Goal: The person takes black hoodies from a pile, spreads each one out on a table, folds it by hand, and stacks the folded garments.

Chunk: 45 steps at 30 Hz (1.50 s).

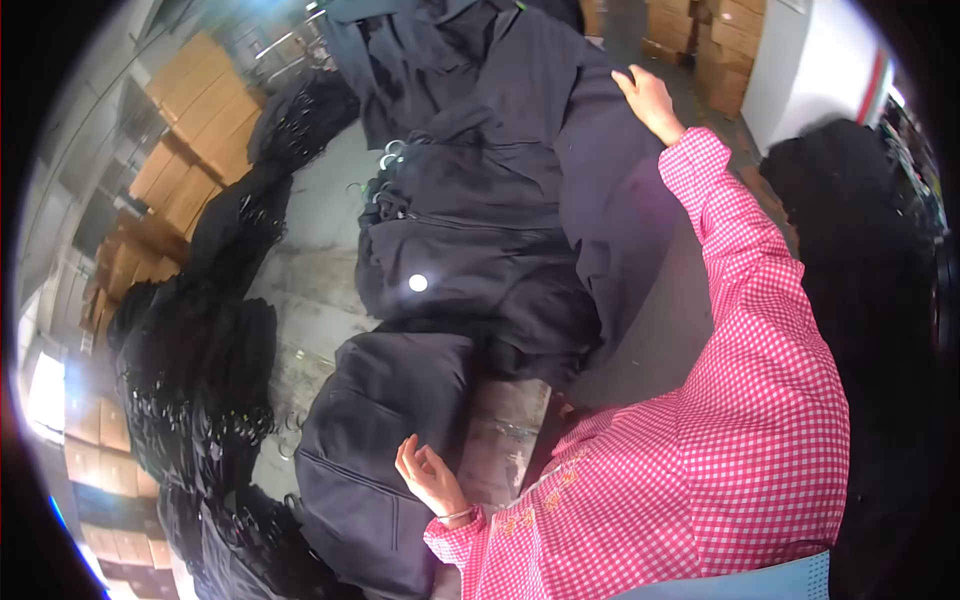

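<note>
My left hand (430, 475) hovers over or rests on a folded black garment (385, 400), its fingers loosely bent and apart; I see nothing in it. Farther up, my right hand (650, 100) is stretched out at the edge of a large black garment (620, 170), with fingers apart. Whether it touches the cloth is unclear. Between the hands lies a stack of black garments (470, 260) with hanger hooks (392, 153) along its left side. A round white spot (418, 283) shows on the stack.
Piles of black garments with hangers (200, 380) line the left side of the worn table (320, 240). Cardboard boxes (205, 90) stand behind them, with more boxes (725, 55) at the upper right. A dark heap of garments (850, 200) is to the right, near a white wall (810, 70).
</note>
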Tool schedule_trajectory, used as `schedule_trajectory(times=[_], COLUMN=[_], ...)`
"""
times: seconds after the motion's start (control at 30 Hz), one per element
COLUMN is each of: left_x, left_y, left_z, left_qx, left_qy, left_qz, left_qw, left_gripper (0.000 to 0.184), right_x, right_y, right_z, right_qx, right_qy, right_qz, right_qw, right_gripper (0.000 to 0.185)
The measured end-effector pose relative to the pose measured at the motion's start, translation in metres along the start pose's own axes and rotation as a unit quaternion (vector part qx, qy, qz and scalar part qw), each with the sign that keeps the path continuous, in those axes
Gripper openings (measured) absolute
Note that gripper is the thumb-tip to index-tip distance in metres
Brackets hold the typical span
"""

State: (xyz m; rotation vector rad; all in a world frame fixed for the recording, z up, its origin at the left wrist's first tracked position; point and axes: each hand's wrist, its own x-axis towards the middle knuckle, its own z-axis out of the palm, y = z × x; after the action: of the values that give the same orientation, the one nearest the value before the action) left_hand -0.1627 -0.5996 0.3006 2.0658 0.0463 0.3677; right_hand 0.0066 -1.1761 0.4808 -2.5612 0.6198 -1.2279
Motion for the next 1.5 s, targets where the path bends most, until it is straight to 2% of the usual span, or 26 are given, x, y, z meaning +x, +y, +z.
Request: schedule_trajectory(times=[0.13, 0.27, 0.37, 0.43, 0.5, 0.6, 0.67, 0.7, 0.77, 0.83, 0.87, 0.93, 0.97, 1.1, 1.13, 1.17, 1.2, 1.27, 1.37, 1.43, 1.47, 1.5], left_x=[-0.044, -0.071, -0.081, -0.090, -0.098, -0.092, -0.078, -0.071, -0.063, -0.069, -0.070, -0.079, -0.090, -0.114, -0.116, -0.120, -0.117, -0.108, -0.109, -0.111, -0.114, -0.118], left_y=[-0.009, -0.004, 0.051, 0.087, 0.125, 0.187, 0.214, 0.224, 0.252, 0.278, 0.290, 0.304, 0.301, 0.301, 0.301, 0.304, 0.301, 0.289, 0.269, 0.249, 0.247, 0.247], left_z=[-0.022, -0.023, -0.015, 0.001, 0.027, 0.049, 0.069, 0.082, 0.099, 0.115, 0.124, 0.135, 0.134, 0.127, 0.115, 0.096, 0.080, 0.042, -0.004, -0.028, -0.040, -0.054], left_qx=[-0.026, -0.160, -0.199, -0.254, -0.246, -0.153, -0.193, -0.239, -0.166, -0.068, -0.056, -0.095, -0.083, -0.203, -0.131, -0.059, -0.053, 0.110, 0.146, -0.032, -0.024, -0.054], left_qy=[-0.027, -0.071, -0.120, -0.184, -0.184, -0.167, -0.146, -0.143, -0.096, -0.006, 0.002, 0.075, 0.084, -0.002, 0.049, 0.097, 0.101, 0.086, 0.091, 0.107, 0.116, 0.078], left_qz=[-0.007, -0.033, -0.052, 0.013, 0.128, 0.291, 0.295, 0.284, 0.373, 0.479, 0.473, 0.519, 0.513, 0.344, 0.339, 0.327, 0.322, 0.284, 0.217, 0.205, 0.201, 0.161], left_qw=[0.999, 0.984, 0.971, 0.949, 0.943, 0.930, 0.924, 0.917, 0.908, 0.875, 0.879, 0.846, 0.850, 0.917, 0.930, 0.938, 0.940, 0.949, 0.961, 0.972, 0.972, 0.982], left_gripper=[0.027, 0.022, 0.019, 0.019, 0.020, 0.028, 0.038, 0.052, 0.062, 0.068, 0.068, 0.062, 0.062, 0.045, 0.036, 0.031, 0.031, 0.026, 0.031, 0.037, 0.037, 0.038], right_x=[-0.012, -0.041, -0.073, -0.094, -0.112, -0.135, -0.153, -0.163, -0.183, -0.197, -0.199, -0.199, -0.198, -0.188, -0.188, -0.189, -0.191, -0.188, -0.184, -0.191, -0.191, -0.190], right_y=[0.003, 0.026, 0.026, 0.032, 0.021, 0.059, 0.085, 0.100, 0.112, 0.133, 0.149, 0.179, 0.183, 0.192, 0.197, 0.205, 0.214, 0.229, 0.228, 0.207, 0.195, 0.179], right_z=[-0.127, -0.243, -0.323, -0.369, -0.418, -0.475, -0.508, -0.518, -0.536, -0.550, -0.558, -0.565, -0.562, -0.545, -0.540, -0.533, -0.525, -0.503, -0.475, -0.460, -0.448, -0.435], right_qx=[-0.027, -0.026, -0.027, -0.013, -0.046, -0.075, -0.037, -0.016, 0.045, 0.049, 0.061, 0.026, 0.037, 0.152, 0.160, 0.159, 0.155, 0.148, 0.147, 0.182, 0.189, 0.249], right_qy=[0.048, 0.055, 0.065, 0.156, 0.106, 0.090, 0.031, 0.054, 0.068, 0.091, 0.083, 0.080, 0.072, 0.045, 0.043, -0.003, -0.052, -0.152, -0.257, -0.297, -0.303, -0.265], right_qz=[-0.031, -0.030, -0.006, -0.077, -0.067, -0.074, -0.033, -0.051, -0.019, -0.025, -0.031, -0.010, -0.018, -0.003, -0.007, -0.011, -0.017, -0.040, -0.075, -0.097, -0.104, -0.079], right_qw=[0.998, 0.998, 0.997, 0.985, 0.991, 0.990, 0.998, 0.997, 0.996, 0.994, 0.994, 0.996, 0.997, 0.987, 0.986, 0.987, 0.986, 0.976, 0.952, 0.932, 0.928, 0.928], right_gripper=[0.043, 0.043, 0.042, 0.042, 0.040, 0.036, 0.034, 0.034, 0.031, 0.035, 0.035, 0.040, 0.040, 0.045, 0.045, 0.044, 0.044, 0.044, 0.043, 0.043, 0.043, 0.042])
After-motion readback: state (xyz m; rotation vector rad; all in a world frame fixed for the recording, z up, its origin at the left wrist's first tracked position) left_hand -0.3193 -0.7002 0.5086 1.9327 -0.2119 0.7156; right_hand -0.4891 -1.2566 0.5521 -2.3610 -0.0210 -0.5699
